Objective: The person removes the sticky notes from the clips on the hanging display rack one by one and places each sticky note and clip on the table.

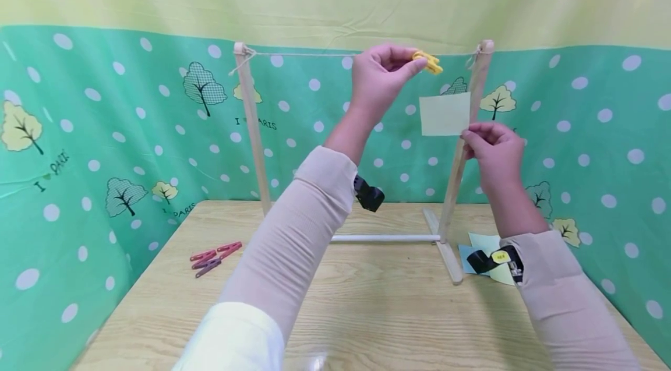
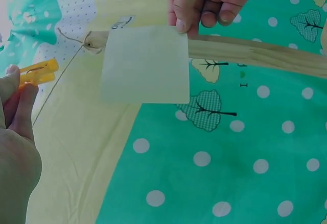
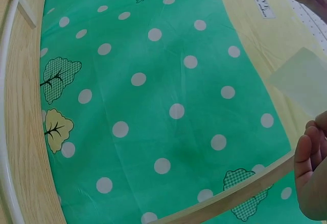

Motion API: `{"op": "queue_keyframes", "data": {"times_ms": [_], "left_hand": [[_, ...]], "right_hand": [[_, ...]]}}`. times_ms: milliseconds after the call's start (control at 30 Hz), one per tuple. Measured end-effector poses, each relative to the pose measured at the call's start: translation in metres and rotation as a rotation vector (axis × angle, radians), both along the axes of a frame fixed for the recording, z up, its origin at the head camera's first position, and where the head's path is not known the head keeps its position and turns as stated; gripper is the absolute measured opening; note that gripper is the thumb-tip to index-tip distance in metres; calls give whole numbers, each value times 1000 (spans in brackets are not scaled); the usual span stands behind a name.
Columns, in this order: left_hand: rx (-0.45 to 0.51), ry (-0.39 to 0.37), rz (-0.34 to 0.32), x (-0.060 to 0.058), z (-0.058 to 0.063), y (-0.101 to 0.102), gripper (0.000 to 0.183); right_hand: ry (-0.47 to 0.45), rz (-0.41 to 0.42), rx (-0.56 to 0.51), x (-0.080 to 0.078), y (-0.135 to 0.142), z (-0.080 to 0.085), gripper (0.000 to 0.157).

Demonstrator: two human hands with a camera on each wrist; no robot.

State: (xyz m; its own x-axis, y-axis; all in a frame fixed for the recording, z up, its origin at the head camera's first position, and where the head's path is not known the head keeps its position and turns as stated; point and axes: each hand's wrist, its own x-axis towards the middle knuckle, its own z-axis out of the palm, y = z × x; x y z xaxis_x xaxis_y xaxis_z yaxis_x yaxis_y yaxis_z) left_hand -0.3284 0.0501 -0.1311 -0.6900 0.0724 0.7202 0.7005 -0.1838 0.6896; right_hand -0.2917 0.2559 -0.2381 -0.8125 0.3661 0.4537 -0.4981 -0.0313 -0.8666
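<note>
My left hand (image 1: 381, 77) pinches a yellow clothespin (image 1: 428, 62) up at the height of the string (image 1: 314, 55). In the left wrist view the clothespin (image 2: 40, 72) points toward the string. Lower and to the right, my right hand (image 1: 493, 149) holds a pale yellow square of paper (image 1: 444, 115) by its lower right corner. The paper hangs just below the string, beside the right wooden post (image 1: 463, 144). From the right wrist view, the same paper (image 3: 301, 81) rises above the fingertips of the right hand (image 3: 314, 173).
Several pink and purple clothespins (image 1: 212, 257) lie on the wooden table (image 1: 367, 313) at left. Blue and pale sheets of paper (image 1: 466, 260) lie at right, partly behind the right wrist camera. A white bar (image 1: 385, 238) joins the posts low down, near the right foot (image 1: 448, 260).
</note>
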Motion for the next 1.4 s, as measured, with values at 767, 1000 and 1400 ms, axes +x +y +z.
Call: {"op": "queue_keyframes", "data": {"times_ms": [767, 1000, 1400], "left_hand": [[10, -75, -152, 19, -33, -27, 34], [41, -56, -179, 19, -46, -38, 36], [28, -16, -181, 27, -68, -58, 35]], "right_hand": [[50, 21, -94, 25, 6, -7, 12], [61, 48, -94, 32, 7, -12, 13], [105, 64, -90, 39, 5, -22, 15]]}}
